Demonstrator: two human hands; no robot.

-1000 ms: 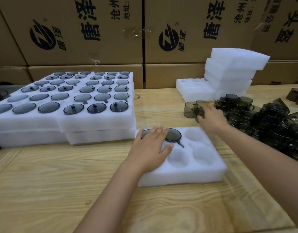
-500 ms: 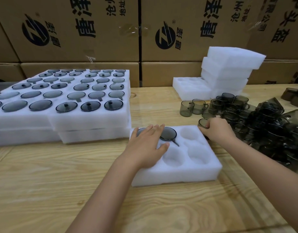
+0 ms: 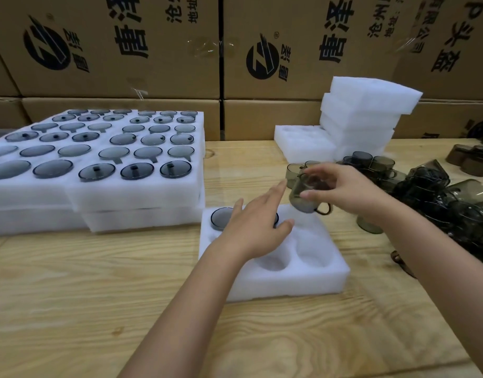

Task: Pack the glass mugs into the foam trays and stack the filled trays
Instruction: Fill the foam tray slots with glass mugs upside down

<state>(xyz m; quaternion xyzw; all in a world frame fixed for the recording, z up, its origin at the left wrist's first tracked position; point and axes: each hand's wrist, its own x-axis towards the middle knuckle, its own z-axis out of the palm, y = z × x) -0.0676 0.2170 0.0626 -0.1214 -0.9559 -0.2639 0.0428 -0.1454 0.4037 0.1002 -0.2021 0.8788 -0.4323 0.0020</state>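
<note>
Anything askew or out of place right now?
Yes. The top tray of the empty foam stack sits twisted, overhanging those below. The loose mugs at right lie jumbled, several tipped over. No breakage shows.

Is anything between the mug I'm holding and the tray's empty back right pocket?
Nothing lies in that foam tray pocket; the left hand hovers beside it, thumb at its edge, just below the glass mug.

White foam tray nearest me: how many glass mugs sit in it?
2: one smoky grey glass mug in the far-left pocket, another far-middle, mostly behind the left hand; its wrist may hide more.
</note>
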